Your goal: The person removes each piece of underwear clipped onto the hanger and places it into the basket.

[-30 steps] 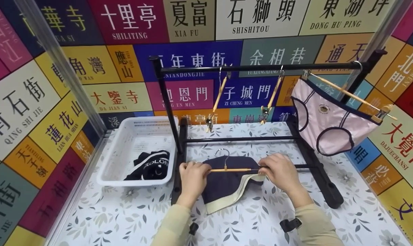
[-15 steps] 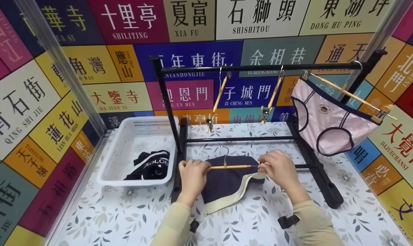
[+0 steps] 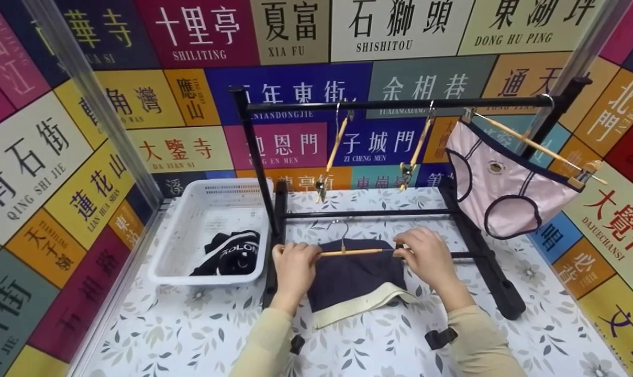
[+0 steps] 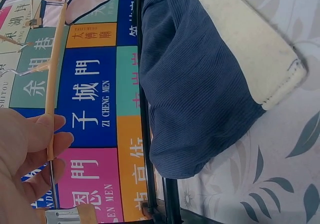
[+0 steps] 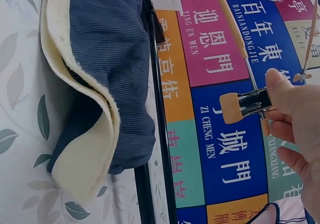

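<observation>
My left hand (image 3: 297, 266) grips the left part of a wooden clip hanger (image 3: 361, 252), thumb and fingers round its bar in the left wrist view. At the other end, my right hand (image 3: 427, 257) pinches the black lever of the hanger clip (image 5: 247, 104). That clip has wooden pads, and no cloth shows between them. Below the hanger lies a dark blue ribbed garment (image 3: 354, 280) with a cream band (image 3: 355, 306) facing me. Its band bends into a fold in the right wrist view. Neither hand touches the garment in the wrist views.
A black rack (image 3: 400, 103) stands behind, bearing two bare clip hangers and pink briefs (image 3: 504, 178) clipped at the right. On the left, a white basket (image 3: 177, 230) holds black clothing (image 3: 237, 254). A leaf-patterned cloth (image 3: 190, 335) covers the table.
The right corner of the garment's cream band was up by my right hand and has dropped to the table. Both hands and the hanger have risen slightly.
</observation>
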The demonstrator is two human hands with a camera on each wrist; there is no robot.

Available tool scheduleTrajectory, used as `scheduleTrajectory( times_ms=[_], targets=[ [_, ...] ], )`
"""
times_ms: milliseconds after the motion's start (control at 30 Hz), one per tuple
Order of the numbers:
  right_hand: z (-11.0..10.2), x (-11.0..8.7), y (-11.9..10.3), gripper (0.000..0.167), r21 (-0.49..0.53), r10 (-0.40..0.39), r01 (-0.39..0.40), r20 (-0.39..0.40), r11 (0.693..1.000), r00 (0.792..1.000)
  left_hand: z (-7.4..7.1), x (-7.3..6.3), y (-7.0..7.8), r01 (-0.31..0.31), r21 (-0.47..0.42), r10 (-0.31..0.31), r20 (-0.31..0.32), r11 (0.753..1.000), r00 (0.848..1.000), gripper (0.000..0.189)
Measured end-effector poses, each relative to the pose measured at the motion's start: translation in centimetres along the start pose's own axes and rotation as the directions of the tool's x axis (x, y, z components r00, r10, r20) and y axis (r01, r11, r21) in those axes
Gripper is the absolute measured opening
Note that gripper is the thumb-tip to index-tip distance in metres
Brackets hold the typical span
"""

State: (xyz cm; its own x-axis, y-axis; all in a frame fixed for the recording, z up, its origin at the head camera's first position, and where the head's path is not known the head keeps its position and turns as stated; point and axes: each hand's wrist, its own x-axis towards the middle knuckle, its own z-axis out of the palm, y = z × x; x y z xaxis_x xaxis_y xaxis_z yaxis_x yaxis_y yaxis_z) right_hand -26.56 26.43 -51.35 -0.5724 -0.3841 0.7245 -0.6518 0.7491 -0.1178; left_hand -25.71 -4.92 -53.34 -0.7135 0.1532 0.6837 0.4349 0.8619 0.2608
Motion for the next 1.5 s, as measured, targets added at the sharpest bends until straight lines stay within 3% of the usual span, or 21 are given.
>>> scheduleTrajectory(
  times_ms=[467, 733, 1500],
  targets=[
    [-0.1, -0.8, -0.2, 0.031, 0.003, 0.013, -0.013, 0.035, 1.0, 0.999, 0.1, -0.2, 0.0, -0.024, -0.002, 0.024, -0.019, 1.0, 1.0, 0.004],
    [0.0, -0.8, -0.6, 0.039, 0.021, 0.008, -0.009, 0.04, 1.0, 0.999, -0.1, -0.2, 0.3, -0.034, -0.003, 0.034, -0.031, 0.999, 0.999, 0.004],
    [1.5, -0.9, -2.4, 0.038, 0.096, 0.022, -0.029, 0.074, 0.995, 0.997, 0.1, -0.5, 1.0, -0.012, -0.001, 0.012, 0.015, 1.0, 1.0, 0.003]
  ],
)
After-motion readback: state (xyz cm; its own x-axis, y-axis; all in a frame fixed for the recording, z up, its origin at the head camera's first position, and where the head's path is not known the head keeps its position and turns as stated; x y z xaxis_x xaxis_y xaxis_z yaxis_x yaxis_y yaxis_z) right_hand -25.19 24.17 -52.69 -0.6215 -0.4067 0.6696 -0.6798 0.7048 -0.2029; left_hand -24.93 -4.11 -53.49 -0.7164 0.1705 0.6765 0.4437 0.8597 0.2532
